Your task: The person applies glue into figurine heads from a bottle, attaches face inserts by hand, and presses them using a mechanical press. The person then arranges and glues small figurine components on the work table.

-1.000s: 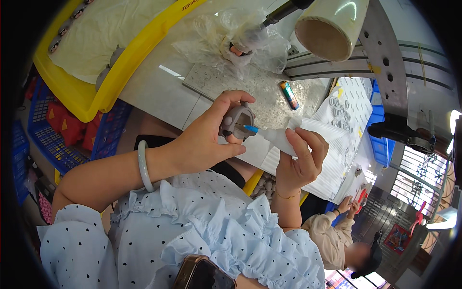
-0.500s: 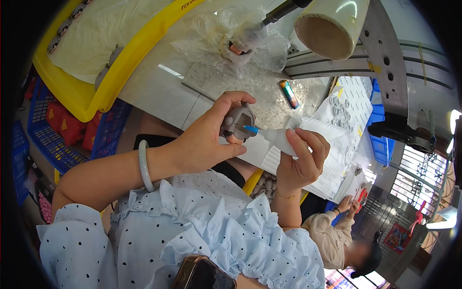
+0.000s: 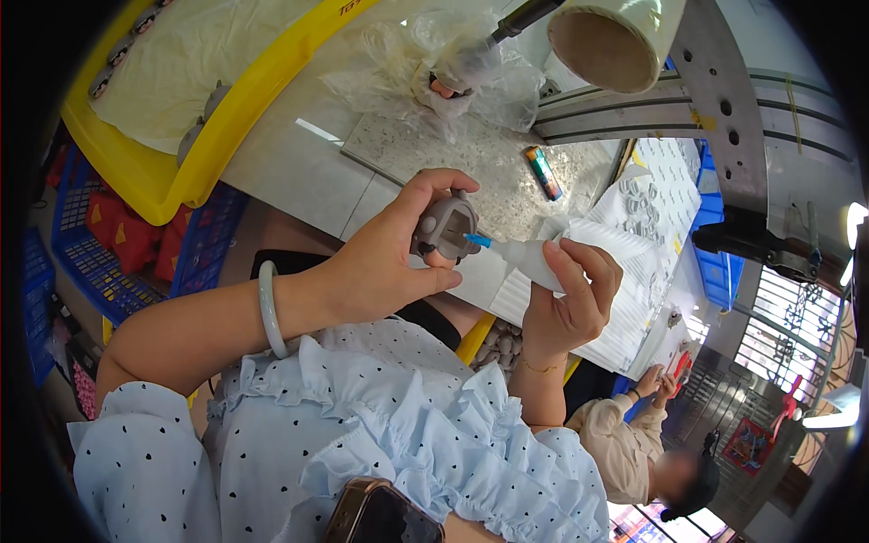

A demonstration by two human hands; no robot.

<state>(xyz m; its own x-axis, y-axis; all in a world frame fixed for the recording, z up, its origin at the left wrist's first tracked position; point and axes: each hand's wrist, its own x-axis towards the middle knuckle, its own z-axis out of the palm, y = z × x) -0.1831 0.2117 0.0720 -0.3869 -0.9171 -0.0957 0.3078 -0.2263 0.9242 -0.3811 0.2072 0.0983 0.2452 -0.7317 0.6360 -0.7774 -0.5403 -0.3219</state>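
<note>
My left hand (image 3: 391, 256) grips a small grey plastic part (image 3: 443, 226) between thumb and fingers, raised above the table edge. My right hand (image 3: 570, 294) holds a small white squeeze bottle (image 3: 529, 256) with a blue nozzle, and the nozzle tip touches the grey part. A pale green bangle (image 3: 268, 309) circles my left wrist. Both hands hover over the white table (image 3: 299, 172).
A yellow tray (image 3: 195, 163) with a pale sheet and grey parts sits at the upper left. Crumpled clear plastic bags (image 3: 462, 68), a speckled slab (image 3: 489, 163), a small colourful tube (image 3: 543, 172), a cardboard roll (image 3: 606, 41) and white sheets of grey parts (image 3: 634, 199) lie beyond. Blue crates (image 3: 90, 262) stand left. Another person (image 3: 634, 452) sits lower right.
The bottle's nozzle has stayed against the grey part; both hands have barely shifted.
</note>
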